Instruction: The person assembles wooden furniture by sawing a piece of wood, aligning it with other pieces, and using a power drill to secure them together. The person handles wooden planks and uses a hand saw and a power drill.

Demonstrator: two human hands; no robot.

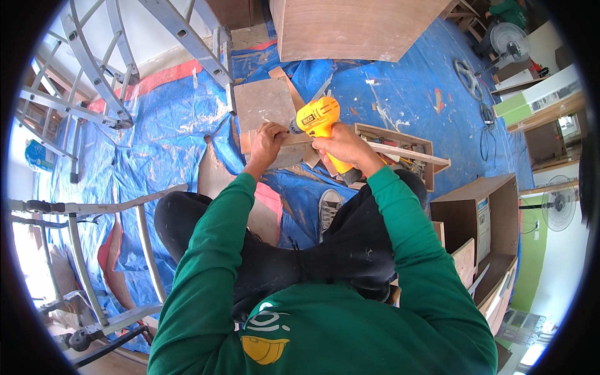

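Note:
My right hand (345, 147) grips the handle of a yellow cordless drill (320, 120), whose nose points left at a wooden strip (294, 140). My left hand (267, 141) presses down on that strip, just left of the drill's tip. The strip lies over a brown square board (264, 103) on the blue tarpaulin (169, 137). I sit cross-legged in black trousers and green sleeves, one grey sneaker (329, 209) showing between my knees.
An open wooden box with tools (406, 147) lies to the right of the drill. A large wooden cabinet (356, 28) stands ahead, a smaller open cabinet (484, 219) at my right. Metal ladder frames (100, 69) stand at the left. A standing fan (509, 40) is far right.

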